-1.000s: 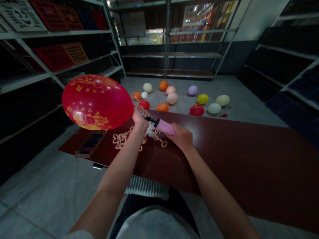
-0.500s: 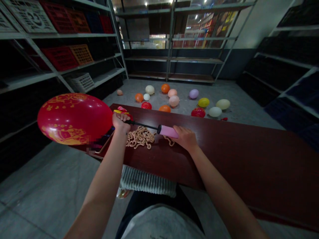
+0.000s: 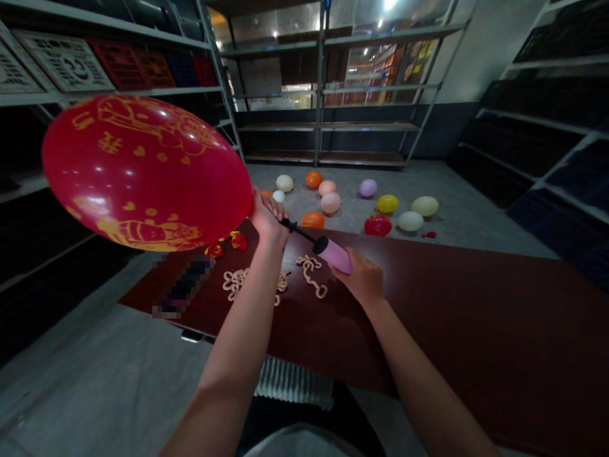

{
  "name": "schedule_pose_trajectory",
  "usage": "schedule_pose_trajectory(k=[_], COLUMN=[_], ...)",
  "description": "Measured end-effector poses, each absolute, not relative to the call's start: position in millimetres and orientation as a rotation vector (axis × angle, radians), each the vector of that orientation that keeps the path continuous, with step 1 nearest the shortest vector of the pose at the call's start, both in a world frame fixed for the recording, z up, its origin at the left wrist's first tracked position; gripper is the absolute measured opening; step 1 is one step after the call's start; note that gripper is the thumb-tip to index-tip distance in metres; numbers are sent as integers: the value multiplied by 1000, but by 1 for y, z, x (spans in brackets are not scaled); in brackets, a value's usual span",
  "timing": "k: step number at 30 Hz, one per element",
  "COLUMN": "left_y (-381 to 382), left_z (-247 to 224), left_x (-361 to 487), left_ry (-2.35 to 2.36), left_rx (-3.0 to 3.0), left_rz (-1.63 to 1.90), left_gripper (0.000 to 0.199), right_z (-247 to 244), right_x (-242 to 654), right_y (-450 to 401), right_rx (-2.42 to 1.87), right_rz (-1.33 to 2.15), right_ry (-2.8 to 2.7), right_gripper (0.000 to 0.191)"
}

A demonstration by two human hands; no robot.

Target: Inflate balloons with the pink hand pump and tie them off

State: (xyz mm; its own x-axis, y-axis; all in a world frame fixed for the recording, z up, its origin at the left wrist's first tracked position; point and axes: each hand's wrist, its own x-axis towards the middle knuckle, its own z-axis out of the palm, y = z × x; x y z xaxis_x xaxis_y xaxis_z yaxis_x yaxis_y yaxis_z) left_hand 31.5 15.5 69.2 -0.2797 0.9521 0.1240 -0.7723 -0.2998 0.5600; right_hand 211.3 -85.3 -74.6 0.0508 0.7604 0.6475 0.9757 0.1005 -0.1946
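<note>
A large red balloon (image 3: 147, 174) with yellow printing is fixed at the nozzle end of a hand pump. My left hand (image 3: 269, 219) is closed round the balloon's neck and the pump's nozzle end. My right hand (image 3: 361, 276) grips the pink barrel of the pump (image 3: 337, 255), and the black rod shows between the two hands. Below them, beige twisted strings (image 3: 235, 282) lie on the dark red table (image 3: 442, 304), partly hidden by my left forearm. Small red and yellow pieces (image 3: 238, 240) rest under the balloon.
A blurred-out flat object (image 3: 185, 285) lies at the table's left end. Several balloons, among them a yellow one (image 3: 387, 204), are on the floor beyond the table. Metal shelves (image 3: 366, 127) stand behind, with crates (image 3: 114, 63) on the left shelving.
The red balloon and my left hand have moved up and to the right, and the balloon looks larger. My right hand is slightly lower and further right. The camera view has shifted.
</note>
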Motion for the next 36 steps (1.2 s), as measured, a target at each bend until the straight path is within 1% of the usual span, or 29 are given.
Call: schedule_pose_trajectory(k=[6,11,17,24,31,36], left_y=[12,15,18,13,11,13], left_z=[41,28,24,21,12,12], left_x=[101,108,64,-1,-68,-93], left_ry=[477,533,622,635,628,615], left_rx=[599,497,357,315,251,230], left_rz=[1673,1635,1637,1725,1801,1817], left_gripper=[51,50,50,47,42,42], right_z=[-75,-77,-75,-78,-82,-78], right_x=[220,227,216,207,202,196], right_y=[-87,-88,-86,-90,-89,-89], right_rx=[-1751,-1775,-1724,-1664,-1603,-1578], right_rz=[-497,-546,-536,-540,-651,-637], right_ry=[-1627,-1653,-1785,-1904,-2036,-2095], right_gripper=[47,46,45,46,45,50])
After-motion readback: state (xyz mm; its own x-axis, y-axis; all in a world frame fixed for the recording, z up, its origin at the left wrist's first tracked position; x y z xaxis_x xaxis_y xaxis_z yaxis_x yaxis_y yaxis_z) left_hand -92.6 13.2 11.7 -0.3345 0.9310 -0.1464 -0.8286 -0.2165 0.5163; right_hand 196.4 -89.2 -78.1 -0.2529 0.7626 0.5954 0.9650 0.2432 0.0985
